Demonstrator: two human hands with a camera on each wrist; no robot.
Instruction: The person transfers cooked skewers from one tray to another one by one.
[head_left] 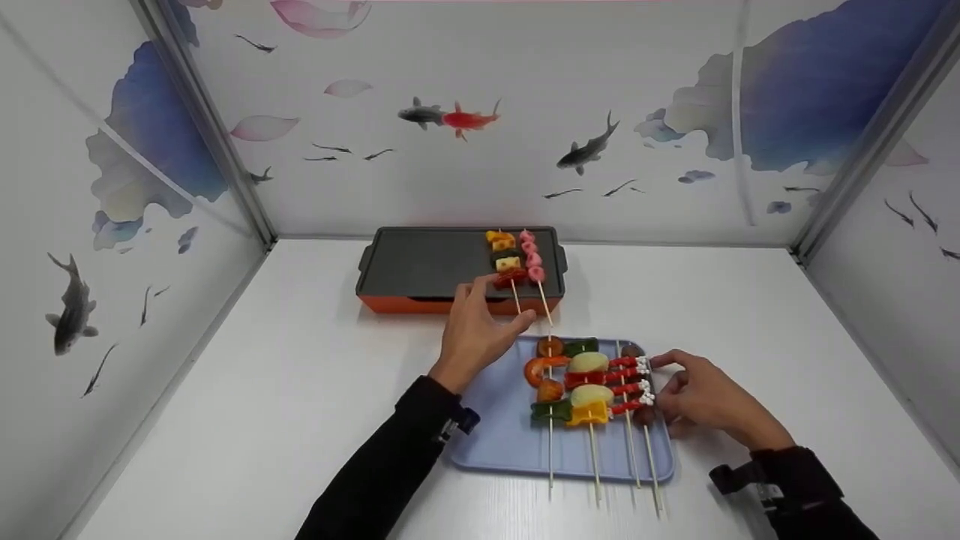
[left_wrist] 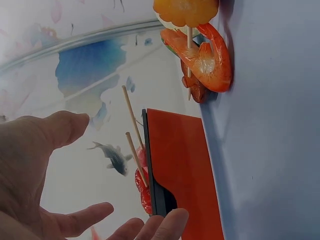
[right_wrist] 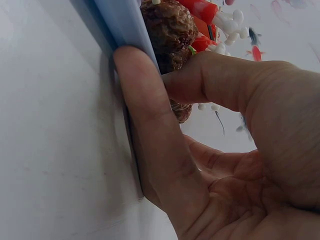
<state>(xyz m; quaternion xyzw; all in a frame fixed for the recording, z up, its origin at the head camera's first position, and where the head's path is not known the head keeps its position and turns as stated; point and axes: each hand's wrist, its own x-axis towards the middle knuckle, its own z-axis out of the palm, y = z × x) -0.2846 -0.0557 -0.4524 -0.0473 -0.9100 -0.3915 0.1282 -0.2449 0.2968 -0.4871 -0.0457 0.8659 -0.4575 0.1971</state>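
Observation:
My left hand is in front of the grill, its fingers spread and apart from the skewer sticks in the left wrist view. Two skewers lie on the grill's right side: a mixed one with yellow, dark green and red pieces, and a pink one. Their bare sticks stick out over the front edge. My right hand grips the right rim of the blue tray, thumb over the rim and a finger along its outside. On the tray lie several skewers, including one with a shrimp and one with brown meatballs.
The grill has a black top and an orange-red body and stands at the back of the white table. White walls painted with fish and petals enclose the table at the back and sides. Skewer sticks overhang the tray's near edge.

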